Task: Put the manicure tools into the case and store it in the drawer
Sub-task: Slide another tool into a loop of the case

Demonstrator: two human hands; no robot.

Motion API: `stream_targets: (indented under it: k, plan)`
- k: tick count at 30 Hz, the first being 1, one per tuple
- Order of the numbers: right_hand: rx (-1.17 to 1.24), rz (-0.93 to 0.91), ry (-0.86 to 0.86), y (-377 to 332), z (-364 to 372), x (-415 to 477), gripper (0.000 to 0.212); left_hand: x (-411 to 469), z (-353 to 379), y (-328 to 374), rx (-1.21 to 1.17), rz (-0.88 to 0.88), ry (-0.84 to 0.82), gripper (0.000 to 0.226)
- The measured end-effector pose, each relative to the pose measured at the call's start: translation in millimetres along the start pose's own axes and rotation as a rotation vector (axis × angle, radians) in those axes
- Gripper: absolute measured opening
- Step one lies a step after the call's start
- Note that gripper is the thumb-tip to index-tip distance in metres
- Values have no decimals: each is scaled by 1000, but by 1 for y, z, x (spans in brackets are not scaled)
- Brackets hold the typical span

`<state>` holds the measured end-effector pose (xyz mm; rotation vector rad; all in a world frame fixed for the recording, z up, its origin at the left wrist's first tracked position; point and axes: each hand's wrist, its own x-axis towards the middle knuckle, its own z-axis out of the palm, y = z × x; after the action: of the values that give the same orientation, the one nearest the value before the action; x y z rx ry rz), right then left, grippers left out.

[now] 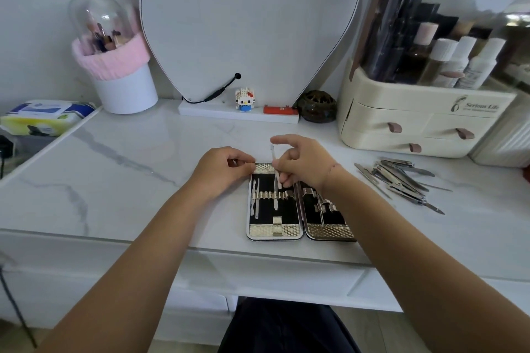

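An open manicure case (286,231) with a black lining and gold trim lies flat near the table's front edge. A few slim tools (256,200) sit under the elastic loops in its left half. My left hand (222,167) pinches the case's top left edge. My right hand (307,162) holds a thin silver tool (273,155) upright over the left half, its lower end at the loops. A pile of several loose metal tools (401,180) lies on the table to the right of the case.
A cream organiser with small drawers (415,126) and bottles stands at the back right. A mirror (249,23), a small figurine (244,100), a dark round jar (317,106) and a brush holder (120,66) line the back. White table drawers (272,275) run below the front edge.
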<state>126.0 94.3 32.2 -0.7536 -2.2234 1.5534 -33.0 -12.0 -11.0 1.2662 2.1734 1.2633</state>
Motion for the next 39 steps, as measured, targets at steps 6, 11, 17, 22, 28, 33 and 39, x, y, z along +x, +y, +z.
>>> stream_targets:
  k: [6, 11, 17, 22, 28, 33, 39]
  plan:
    - [4, 25, -56, -2, 14, 9, 38, 0, 0, 0, 11, 16, 7, 9]
    - [-63, 46, 4, 1, 15, 16, 33, -2, -1, 2, 7, 17, 2, 9]
    - [-178, 17, 31, -1, 17, 17, 30, -2, -2, 3, 21, 20, -4, 11]
    - [-271, 30, 6, 0, 14, 20, 18, -1, -1, 3, 29, 14, 1, 11]
    - [-445, -10, -1, -3, 16, 18, 27, 0, -1, 1, 31, 23, -1, 11]
    - [-433, 2, -39, -6, 13, 12, 36, 0, -1, 0, 23, 25, -7, 12]
    - [-408, 11, -55, -10, 11, 6, 34, 0, 0, -1, 0, 14, -12, 9]
